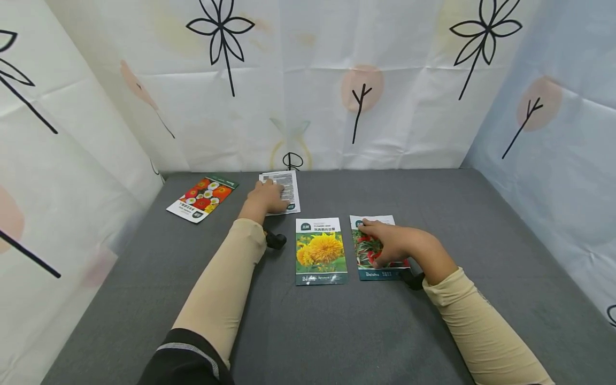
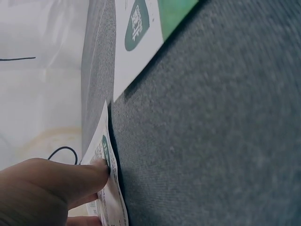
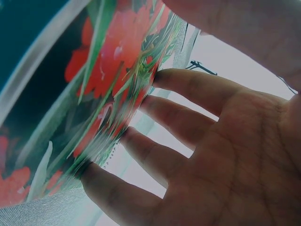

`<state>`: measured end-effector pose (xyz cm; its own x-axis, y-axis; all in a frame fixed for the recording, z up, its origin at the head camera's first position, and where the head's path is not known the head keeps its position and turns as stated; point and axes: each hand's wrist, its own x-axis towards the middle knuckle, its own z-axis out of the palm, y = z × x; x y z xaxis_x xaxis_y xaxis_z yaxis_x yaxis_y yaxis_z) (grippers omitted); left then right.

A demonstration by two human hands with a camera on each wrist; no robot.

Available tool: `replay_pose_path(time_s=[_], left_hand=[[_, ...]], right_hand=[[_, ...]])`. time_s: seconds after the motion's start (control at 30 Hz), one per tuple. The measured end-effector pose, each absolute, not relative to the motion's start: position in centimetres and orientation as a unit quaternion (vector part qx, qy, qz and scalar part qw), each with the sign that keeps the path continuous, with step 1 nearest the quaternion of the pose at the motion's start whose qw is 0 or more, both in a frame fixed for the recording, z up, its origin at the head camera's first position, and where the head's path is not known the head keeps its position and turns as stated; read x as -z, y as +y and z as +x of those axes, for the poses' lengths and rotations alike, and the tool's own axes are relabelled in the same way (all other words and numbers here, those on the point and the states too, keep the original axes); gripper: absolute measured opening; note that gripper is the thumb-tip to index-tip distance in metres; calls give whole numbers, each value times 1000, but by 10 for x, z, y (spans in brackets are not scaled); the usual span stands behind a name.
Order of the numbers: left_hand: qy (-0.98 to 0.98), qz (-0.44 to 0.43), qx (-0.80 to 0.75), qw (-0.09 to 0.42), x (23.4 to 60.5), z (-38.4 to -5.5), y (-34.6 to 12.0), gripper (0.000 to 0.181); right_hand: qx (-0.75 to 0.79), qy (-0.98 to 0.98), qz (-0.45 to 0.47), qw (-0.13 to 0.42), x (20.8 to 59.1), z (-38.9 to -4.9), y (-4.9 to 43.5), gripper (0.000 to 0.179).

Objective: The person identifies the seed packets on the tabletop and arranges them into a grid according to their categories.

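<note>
At the table's back, my left hand rests on a white seed packet, printed side with small text up. In the left wrist view, the thumb presses the packet's face, with other fingers partly hidden below it. My right hand touches a red-flower seed packet, fingers spread over its picture. The right wrist view shows nearly straight fingers with tips against this packet, its surface looking curved. Between the hands lies a yellow-flower seed packet, face up.
An orange, red and white flower packet lies tilted at the back left. All packets are on a grey cloth-covered table. White patterned curtains stand along the back and both sides.
</note>
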<state>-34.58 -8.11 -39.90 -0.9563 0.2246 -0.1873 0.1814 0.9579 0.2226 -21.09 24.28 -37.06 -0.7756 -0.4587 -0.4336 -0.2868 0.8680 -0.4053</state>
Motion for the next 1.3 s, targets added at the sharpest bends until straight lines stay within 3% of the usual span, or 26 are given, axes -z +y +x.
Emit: replay_pose_path(time_s=[1.3], left_hand=[[986,97,-104,90,403,-350,-64,62]], right_hand=[[161,932,-200,257,379,-213,244,98]])
